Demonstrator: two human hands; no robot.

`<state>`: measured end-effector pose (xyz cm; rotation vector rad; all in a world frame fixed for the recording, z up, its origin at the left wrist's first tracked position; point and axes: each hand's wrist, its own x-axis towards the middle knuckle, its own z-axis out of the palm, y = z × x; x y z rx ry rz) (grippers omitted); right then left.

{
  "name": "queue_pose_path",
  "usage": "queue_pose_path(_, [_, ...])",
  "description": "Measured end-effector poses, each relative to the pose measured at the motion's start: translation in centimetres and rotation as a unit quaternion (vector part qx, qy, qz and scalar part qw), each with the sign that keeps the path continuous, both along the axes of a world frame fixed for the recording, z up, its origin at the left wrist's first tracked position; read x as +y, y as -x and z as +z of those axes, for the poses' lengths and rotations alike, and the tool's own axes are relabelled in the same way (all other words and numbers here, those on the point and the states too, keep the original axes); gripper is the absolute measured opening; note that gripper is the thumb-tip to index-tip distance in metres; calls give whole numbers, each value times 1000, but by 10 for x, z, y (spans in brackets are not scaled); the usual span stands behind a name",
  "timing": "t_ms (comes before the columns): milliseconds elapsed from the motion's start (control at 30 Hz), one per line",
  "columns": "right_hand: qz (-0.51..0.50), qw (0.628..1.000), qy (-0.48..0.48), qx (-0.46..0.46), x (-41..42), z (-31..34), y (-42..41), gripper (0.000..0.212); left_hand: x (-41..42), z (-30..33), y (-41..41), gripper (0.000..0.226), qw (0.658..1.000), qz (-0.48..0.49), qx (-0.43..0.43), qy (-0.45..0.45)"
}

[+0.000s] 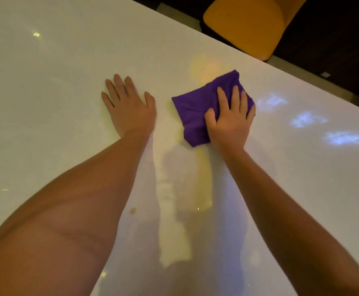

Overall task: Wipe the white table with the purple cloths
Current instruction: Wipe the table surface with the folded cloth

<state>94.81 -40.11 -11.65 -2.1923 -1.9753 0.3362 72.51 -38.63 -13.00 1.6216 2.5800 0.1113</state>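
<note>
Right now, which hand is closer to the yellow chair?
The right hand. It presses the purple cloth just below the yellow chair, near the table's far edge. The left hand lies flat on the white table, farther to the left.

Both hands lie flat, fingers spread: left hand (129, 105), right hand (231, 118).
</note>
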Motion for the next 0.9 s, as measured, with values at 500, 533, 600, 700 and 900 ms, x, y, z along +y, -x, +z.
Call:
queue_pose_path(500, [-95,993,72,14,-166,25,20,70,0,-3,3,71,1000,-4,0,1])
queue_pose_path(533, [-86,992,94,-19,-154,17,25,72,0,-2,3,71,1000,-4,-3,3])
queue_pose_path(600, [-56,994,78,-58,-125,5,26,74,-1,-3,1,70,1000,-4,-3,-1])
queue_pose_path(700, [-30,998,42,-47,-59,0,22,77,0,0,0,69,1000,-4,5,-2])
queue_pose_path(900, [-3,1000,-20,17,27,2,16,88,-1,-4,0,69,1000,-8,9,-21])
